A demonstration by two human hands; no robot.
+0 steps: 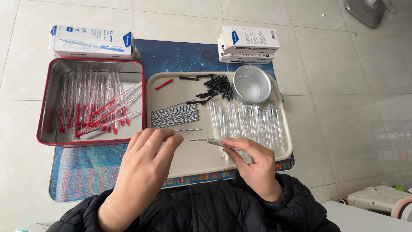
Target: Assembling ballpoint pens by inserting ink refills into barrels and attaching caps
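Observation:
My left hand [143,165] pinches the end of a thin pen refill [193,140]. The refill's other end sits inside a clear pen barrel [221,144], which my right hand [254,165] grips between thumb and fingers. Both hands hover over the near edge of a beige tray [189,161]. On the tray lie a bundle of refills [175,116], a row of clear barrels [251,120], a pile of black pen parts [216,87] and one red cap [164,84].
A red-rimmed metal tin [51,129] on the left holds several assembled red pens [96,107]. A round metal bowl [251,83] stands at the tray's far right. White boxes [91,42] [246,44] lie beyond. Everything rests on a blue mat [86,169] on a tiled floor.

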